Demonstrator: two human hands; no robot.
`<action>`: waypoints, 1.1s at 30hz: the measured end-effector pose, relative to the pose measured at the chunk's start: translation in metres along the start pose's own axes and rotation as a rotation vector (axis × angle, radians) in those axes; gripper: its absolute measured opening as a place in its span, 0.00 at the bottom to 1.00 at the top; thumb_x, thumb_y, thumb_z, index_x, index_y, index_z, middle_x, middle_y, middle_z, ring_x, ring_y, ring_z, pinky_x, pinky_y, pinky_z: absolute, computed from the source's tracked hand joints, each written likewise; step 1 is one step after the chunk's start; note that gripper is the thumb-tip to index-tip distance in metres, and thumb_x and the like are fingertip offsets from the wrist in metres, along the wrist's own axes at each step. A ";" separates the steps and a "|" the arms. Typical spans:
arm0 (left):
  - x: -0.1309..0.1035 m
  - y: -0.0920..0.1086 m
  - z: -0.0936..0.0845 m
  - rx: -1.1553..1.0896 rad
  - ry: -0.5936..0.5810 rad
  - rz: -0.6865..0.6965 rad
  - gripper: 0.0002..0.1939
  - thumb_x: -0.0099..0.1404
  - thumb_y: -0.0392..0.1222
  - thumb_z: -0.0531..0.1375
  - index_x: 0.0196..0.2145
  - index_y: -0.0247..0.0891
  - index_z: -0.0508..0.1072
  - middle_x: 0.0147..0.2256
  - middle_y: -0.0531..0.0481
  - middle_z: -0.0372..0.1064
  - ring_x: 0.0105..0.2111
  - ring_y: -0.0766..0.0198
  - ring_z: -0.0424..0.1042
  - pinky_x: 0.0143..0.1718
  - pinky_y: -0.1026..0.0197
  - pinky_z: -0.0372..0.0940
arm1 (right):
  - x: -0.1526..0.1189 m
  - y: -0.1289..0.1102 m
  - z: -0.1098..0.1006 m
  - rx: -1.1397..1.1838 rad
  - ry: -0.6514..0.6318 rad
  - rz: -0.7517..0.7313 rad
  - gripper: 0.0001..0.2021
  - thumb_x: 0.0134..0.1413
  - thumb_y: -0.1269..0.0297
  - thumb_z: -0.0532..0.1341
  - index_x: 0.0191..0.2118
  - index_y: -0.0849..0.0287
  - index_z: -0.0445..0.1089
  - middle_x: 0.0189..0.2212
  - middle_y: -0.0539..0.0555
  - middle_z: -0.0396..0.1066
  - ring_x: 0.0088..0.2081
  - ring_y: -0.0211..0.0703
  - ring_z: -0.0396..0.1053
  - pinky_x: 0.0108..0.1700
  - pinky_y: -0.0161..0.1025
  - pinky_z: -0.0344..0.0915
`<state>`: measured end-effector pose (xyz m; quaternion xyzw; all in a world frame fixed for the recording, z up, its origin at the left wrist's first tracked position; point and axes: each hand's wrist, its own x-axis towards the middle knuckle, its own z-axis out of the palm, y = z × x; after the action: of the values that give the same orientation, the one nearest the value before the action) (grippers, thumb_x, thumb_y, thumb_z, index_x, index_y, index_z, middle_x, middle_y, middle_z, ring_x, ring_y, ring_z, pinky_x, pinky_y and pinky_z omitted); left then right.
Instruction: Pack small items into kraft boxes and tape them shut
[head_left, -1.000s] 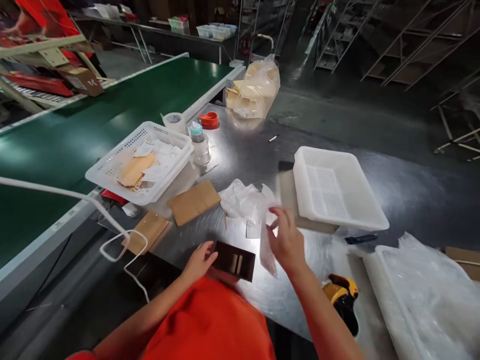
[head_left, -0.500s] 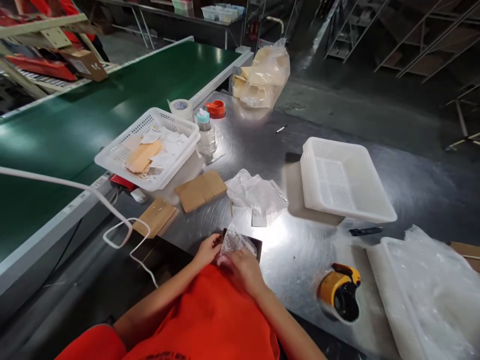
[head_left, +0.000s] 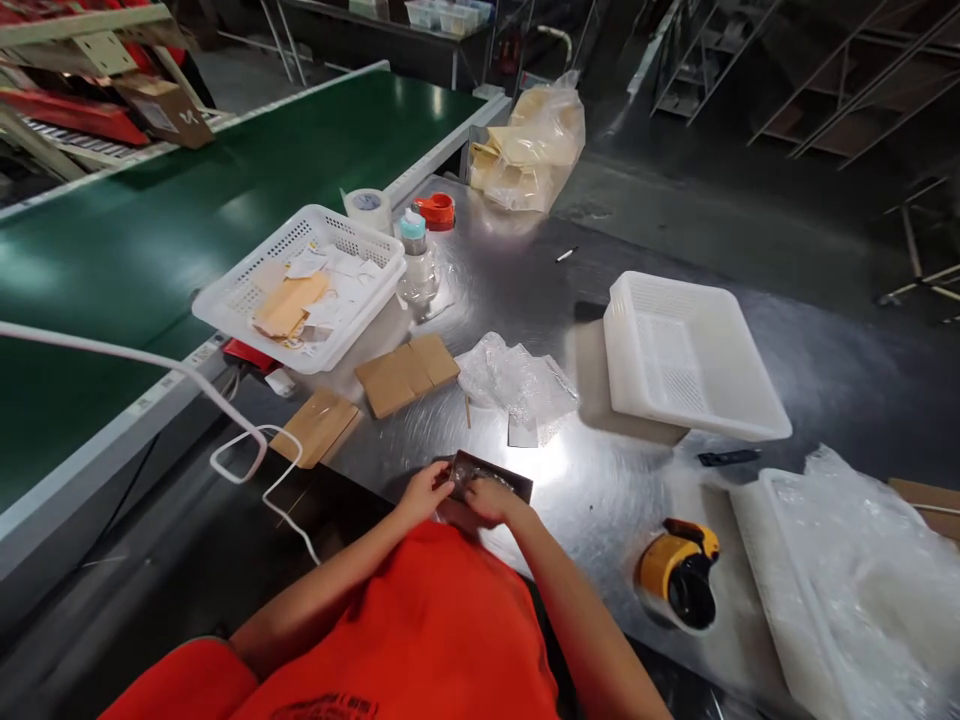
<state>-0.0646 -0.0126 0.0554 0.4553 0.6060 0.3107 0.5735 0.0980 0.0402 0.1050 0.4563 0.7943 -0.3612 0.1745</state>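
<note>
A small dark brown box lies open at the table's near edge, with clear bubble wrap inside it. My left hand grips the box's left end between thumb and fingers. Reaching into the box, my right hand presses on the wrap; its fingertips are hidden. Beyond the box lie crumpled bubble wrap and a small grey card. Two flat brown cartons rest to the left.
A white basket of papers stands back left beside a green conveyor. To the right are a white tray, a yellow tape dispenser and a bin with plastic wrap. A white cable crosses the left.
The bubble wrap that stood up above the box is now down inside it. My right hand has moved into the box, and more of the box shows.
</note>
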 end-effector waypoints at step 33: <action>0.012 0.009 -0.033 0.114 -0.258 -0.106 0.33 0.55 0.45 0.63 0.58 0.41 0.63 0.44 0.46 0.69 0.27 0.69 0.70 0.31 0.62 0.67 | -0.070 0.083 0.069 1.261 0.413 0.121 0.38 0.45 0.46 0.62 0.61 0.52 0.54 0.55 0.60 0.63 0.39 0.45 0.71 0.39 0.43 0.70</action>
<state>-0.0941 0.0068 0.0631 0.4907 0.5673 0.1838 0.6353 0.2014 -0.0254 0.0668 0.5746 0.4210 -0.6513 -0.2616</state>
